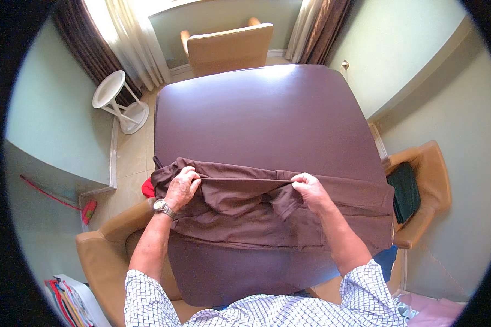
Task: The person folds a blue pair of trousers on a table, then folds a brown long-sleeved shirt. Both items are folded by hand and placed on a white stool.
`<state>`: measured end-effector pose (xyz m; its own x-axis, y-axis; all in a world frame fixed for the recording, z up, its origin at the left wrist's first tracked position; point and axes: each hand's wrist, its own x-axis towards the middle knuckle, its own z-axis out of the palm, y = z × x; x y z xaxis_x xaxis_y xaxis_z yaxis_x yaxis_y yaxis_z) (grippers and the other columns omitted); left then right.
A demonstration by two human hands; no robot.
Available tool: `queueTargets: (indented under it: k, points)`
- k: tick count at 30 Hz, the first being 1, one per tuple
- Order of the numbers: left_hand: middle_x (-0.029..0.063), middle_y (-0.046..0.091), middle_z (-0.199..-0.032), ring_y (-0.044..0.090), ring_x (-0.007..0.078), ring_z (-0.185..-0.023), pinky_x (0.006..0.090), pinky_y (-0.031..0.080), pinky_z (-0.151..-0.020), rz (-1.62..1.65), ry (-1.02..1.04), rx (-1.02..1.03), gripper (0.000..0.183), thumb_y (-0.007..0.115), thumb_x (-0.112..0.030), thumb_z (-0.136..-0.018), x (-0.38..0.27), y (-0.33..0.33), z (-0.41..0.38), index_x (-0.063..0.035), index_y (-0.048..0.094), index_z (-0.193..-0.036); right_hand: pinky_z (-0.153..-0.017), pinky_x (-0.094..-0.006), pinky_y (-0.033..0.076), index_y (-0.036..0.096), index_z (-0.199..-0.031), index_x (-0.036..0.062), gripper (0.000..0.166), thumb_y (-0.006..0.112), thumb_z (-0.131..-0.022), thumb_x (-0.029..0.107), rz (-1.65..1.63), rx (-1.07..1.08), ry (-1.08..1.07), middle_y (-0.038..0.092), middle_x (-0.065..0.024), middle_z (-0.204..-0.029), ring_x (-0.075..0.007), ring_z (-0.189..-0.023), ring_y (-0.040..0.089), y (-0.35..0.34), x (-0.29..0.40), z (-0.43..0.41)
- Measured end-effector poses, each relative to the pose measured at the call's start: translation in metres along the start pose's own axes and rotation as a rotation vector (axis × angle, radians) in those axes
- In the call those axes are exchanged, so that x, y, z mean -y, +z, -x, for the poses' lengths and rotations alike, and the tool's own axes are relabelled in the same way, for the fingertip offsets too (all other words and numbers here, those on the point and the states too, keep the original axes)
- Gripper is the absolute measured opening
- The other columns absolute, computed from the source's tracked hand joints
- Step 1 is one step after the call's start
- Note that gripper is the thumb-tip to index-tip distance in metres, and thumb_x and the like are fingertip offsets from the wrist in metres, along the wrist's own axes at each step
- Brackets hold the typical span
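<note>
A brown cloth garment (245, 229) is spread across the near half of a dark, glossy table (262, 118). My left hand (183, 187), with a metal-banded watch on the wrist, pinches its fabric near the left end. Farther right, my right hand (309, 191) grips the same cloth between thumb and fingers. A fold is drawn taut in a straight line between the two hands. Below that line the fabric sags in loose creases, and a small flap hangs beside my right hand. The garment's right part lies flat, reaching the table's right edge.
Tan chairs stand at the far side (229, 47), at the left (102, 241) and at the right (438, 180). Folded dark cloth (404, 192) rests on the right chair. A white round stand (110, 90) is at the far left. Something red (148, 189) shows by the table's left edge.
</note>
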<state>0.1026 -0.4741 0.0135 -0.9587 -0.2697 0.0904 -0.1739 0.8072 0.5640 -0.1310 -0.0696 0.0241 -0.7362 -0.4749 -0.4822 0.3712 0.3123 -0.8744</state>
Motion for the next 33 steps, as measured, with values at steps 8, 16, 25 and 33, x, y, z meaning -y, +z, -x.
queueTargets:
  k: [8, 16, 25, 33]
  points:
    - [0.0177, 0.068, -0.113, 0.07, 0.0397, -0.104, 0.0458, 0.058, -0.091, -0.001, -0.093, -0.078, 0.014, 0.075, -0.013, -0.1, -0.023, 0.007, -0.01, -0.0024, 0.071, -0.109, -0.09, -0.0383, 0.06, 0.069, -0.124, 0.0016, 0.025, 0.073, -0.101, 0.01, 0.395, -0.353, -0.291, 0.078, -0.0132, -0.102, -0.0217, -0.096, 0.075, 0.01, -0.041, -0.012]
    - [0.0179, 0.068, -0.116, 0.071, 0.0389, -0.104, 0.0459, 0.06, -0.089, 0.126, -0.081, -0.097, 0.023, 0.075, -0.003, -0.097, -0.015, 0.021, -0.005, -0.0029, 0.069, -0.119, -0.086, -0.0399, 0.06, 0.06, -0.148, 0.007, 0.062, 0.088, -0.094, 0.021, 0.537, -0.13, -0.345, 0.078, -0.0128, -0.098, -0.0229, -0.091, 0.075, -0.008, 0.014, -0.005]
    - [0.0227, 0.064, -0.137, 0.063, 0.0394, -0.126, 0.0502, 0.054, -0.105, -0.293, 0.027, -0.406, 0.024, 0.072, -0.015, -0.102, -0.066, 0.035, 0.011, -0.001, 0.07, -0.121, -0.083, -0.0406, 0.06, 0.058, -0.152, 0.0069, 0.074, 0.092, -0.09, 0.027, 0.682, -0.081, -0.215, 0.077, -0.0117, -0.094, -0.0227, -0.087, 0.074, -0.03, 0.036, -0.021]
    - [0.0228, 0.061, -0.147, 0.055, 0.0426, -0.143, 0.0589, 0.039, -0.125, -0.091, 0.288, -0.059, 0.045, 0.086, -0.022, -0.087, -0.131, 0.073, 0.049, -0.0045, 0.071, -0.126, -0.103, -0.0429, 0.057, 0.046, -0.161, 0.0025, 0.091, 0.093, -0.087, 0.029, 0.358, -0.201, -0.182, 0.074, -0.02, -0.121, -0.0288, -0.114, 0.071, -0.02, -0.013, 0.004]
